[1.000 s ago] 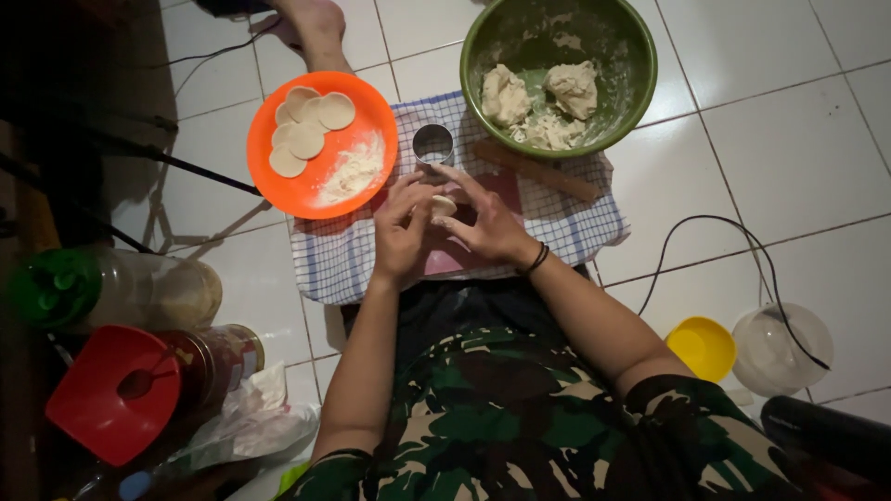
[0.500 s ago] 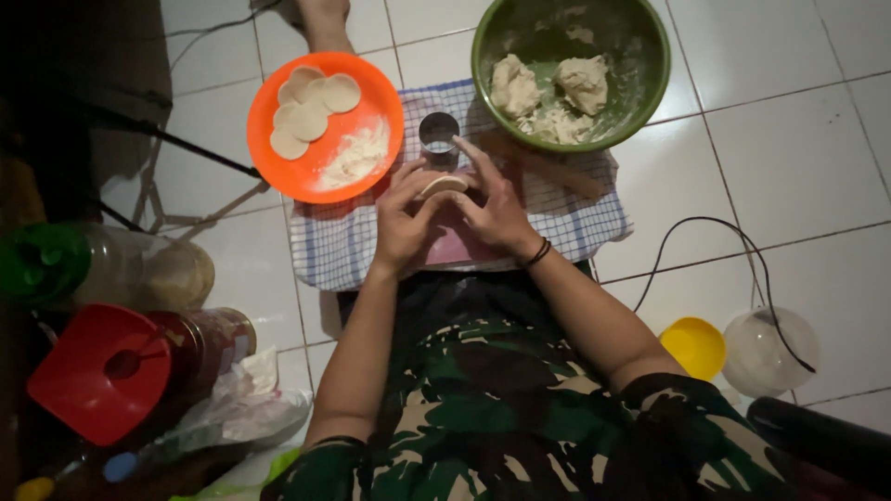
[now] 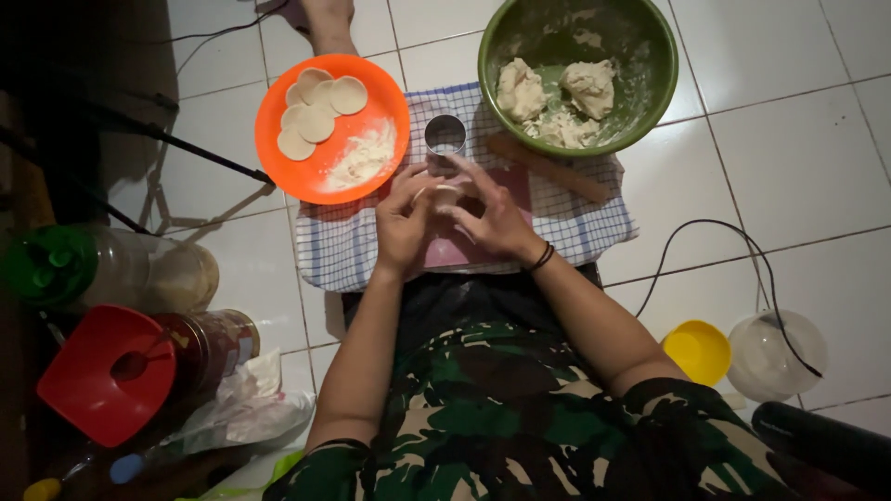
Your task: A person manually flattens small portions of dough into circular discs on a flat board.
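Note:
My left hand [image 3: 405,223] and my right hand [image 3: 487,215] meet over a pink board [image 3: 455,249] and pinch a small pale piece of dough [image 3: 444,193] between their fingertips. Just beyond them stands a round metal cutter [image 3: 445,137] on a blue checked cloth [image 3: 343,243]. An orange plate [image 3: 371,102] to the left carries several flat dough rounds [image 3: 316,107] and a heap of flour [image 3: 364,160]. A green bowl [image 3: 640,93] at the top right holds lumps of dough [image 3: 557,93]. A wooden rolling pin [image 3: 546,167] lies beside the bowl.
A red funnel-shaped lid [image 3: 107,373] and clear jars [image 3: 139,274] stand at the left, with crumpled plastic [image 3: 246,404] below them. At the right are a yellow lid [image 3: 698,351], a clear container [image 3: 775,354] and a black cable [image 3: 715,241]. Someone's foot [image 3: 327,23] shows at the top.
Both hands have stayed together over the board, working the dough piece with small finger movements. The camera has shifted slightly; nothing else moved.

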